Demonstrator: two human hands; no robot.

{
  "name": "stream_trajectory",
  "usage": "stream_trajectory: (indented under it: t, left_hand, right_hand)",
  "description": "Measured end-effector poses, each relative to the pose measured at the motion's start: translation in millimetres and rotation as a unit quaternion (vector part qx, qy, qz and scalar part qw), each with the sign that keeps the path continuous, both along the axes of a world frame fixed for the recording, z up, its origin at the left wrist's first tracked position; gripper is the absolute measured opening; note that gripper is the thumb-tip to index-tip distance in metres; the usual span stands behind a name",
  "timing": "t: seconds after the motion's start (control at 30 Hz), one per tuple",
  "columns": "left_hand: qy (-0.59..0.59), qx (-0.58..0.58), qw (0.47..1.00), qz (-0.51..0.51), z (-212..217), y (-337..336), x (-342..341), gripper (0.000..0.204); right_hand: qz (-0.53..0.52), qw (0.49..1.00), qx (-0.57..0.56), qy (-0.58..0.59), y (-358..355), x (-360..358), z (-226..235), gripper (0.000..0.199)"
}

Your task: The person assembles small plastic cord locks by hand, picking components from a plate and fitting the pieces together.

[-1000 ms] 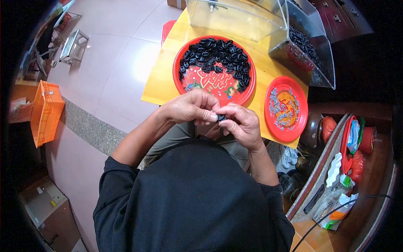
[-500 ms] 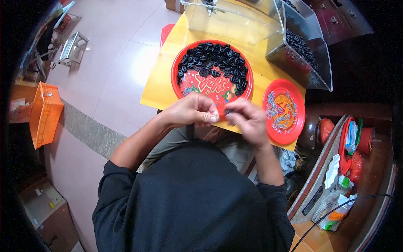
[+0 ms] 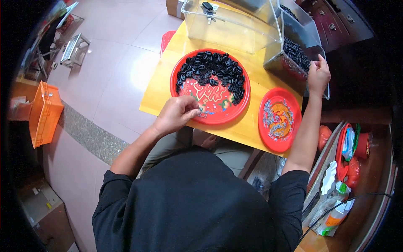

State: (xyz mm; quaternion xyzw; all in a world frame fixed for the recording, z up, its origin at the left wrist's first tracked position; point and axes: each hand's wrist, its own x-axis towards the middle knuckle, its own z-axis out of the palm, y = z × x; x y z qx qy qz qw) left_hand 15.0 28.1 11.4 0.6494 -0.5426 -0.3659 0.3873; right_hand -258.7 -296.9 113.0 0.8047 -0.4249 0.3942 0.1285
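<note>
My left hand hangs over the near left rim of the red round plate, thumb and forefinger pinched together. Whatever is between those fingertips is too small to make out. Small black oval pieces with holes are heaped along the plate's far half; its printed near part lies bare. My right hand reaches up to the outer edge of the clear bin of black parts, its fingers drawn together. I cannot make out anything in them. Below that arm, a smaller red plate bears many thin silvery pieces.
A clear plastic box stands at the far edge of the yellow tabletop. To the right is a wooden compartment with bags and packets, crossed by a black cable. An orange crate and metal stool stand left.
My hands were together at the plate's near rim. The right has swung up and right to the bin; the left has shifted slightly left, still pinched.
</note>
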Motion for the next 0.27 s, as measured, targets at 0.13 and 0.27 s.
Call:
stream_trajectory:
  t: [0.13,0.27]
  left_hand:
    - [-0.089,-0.049,0.995,0.019,-1,1,1,0.012]
    - [-0.094,-0.068,0.993,0.018,-4,-2,-2,0.014]
  right_hand:
    - [0.153,0.985,-0.031,-0.069,80,60,-18,0.010]
    - [0.322,0.921,0.200,0.088,131,96,-84,0.009]
